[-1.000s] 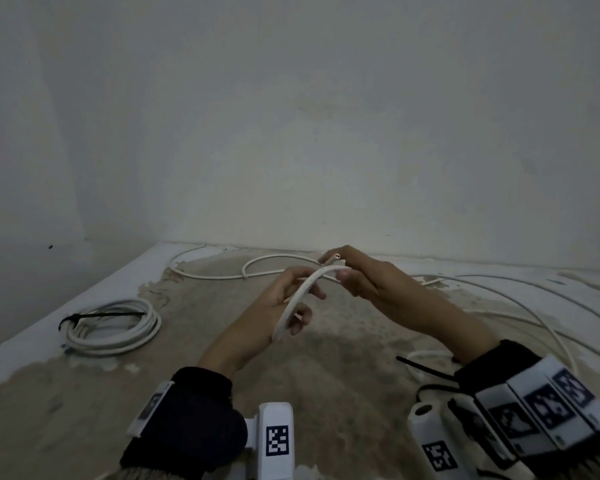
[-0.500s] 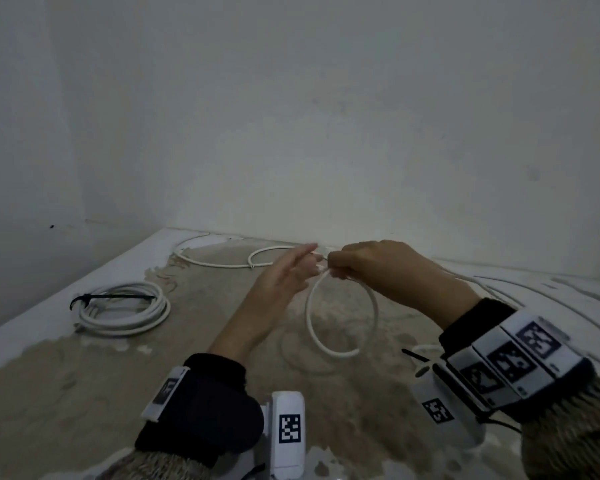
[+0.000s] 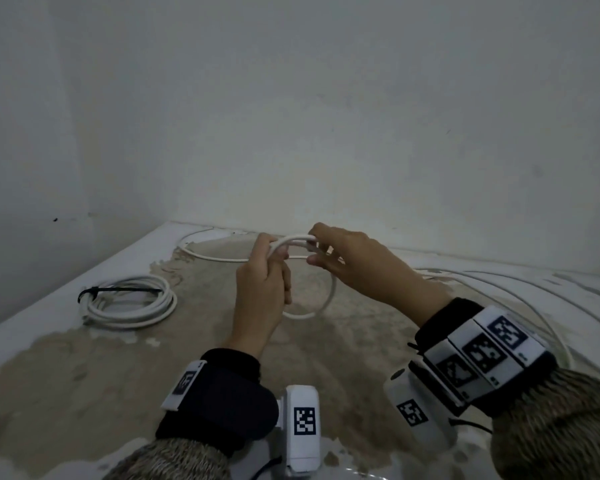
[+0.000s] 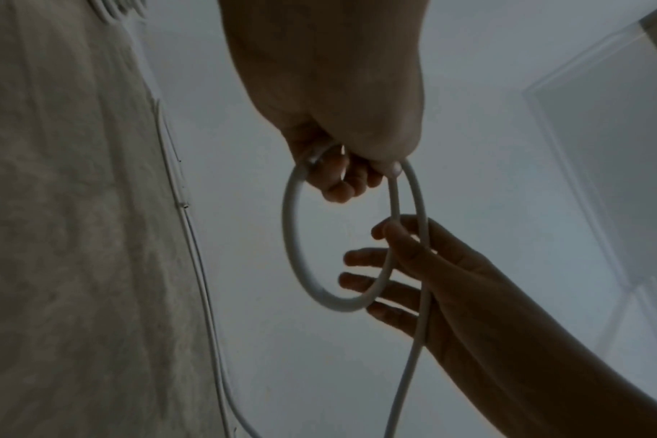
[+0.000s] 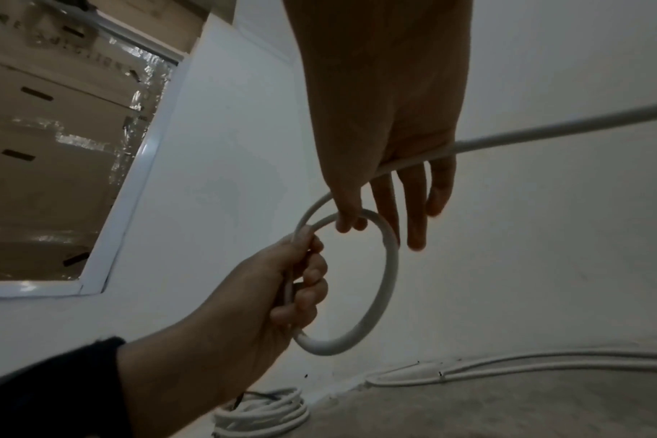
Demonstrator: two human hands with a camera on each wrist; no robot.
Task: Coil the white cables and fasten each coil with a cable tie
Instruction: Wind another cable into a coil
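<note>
A white cable forms a small loop (image 3: 328, 299) held up in the air between both hands. My left hand (image 3: 281, 258) grips the loop's top left, fingers curled round it (image 5: 301, 284). My right hand (image 3: 314, 249) pinches the cable at the loop's top with thumb and forefinger, its other fingers (image 5: 413, 207) straight. A second turn (image 4: 419, 201) lies beside the first, and the free cable (image 5: 544, 130) runs off across the right palm. A finished coil (image 3: 129, 301), bound by a black cable tie (image 3: 118, 291), lies on the floor at the left.
Loose white cable (image 3: 219, 259) trails over the worn floor along the wall's foot, and more strands (image 3: 506, 292) arc off to the right. The white wall (image 3: 291, 133) stands close behind the hands. A framed opening (image 5: 57, 148) shows in the right wrist view.
My left hand, fingers stretched half a second ago, has closed round the loop. The right hand has brought another turn of cable up to the top of the loop.
</note>
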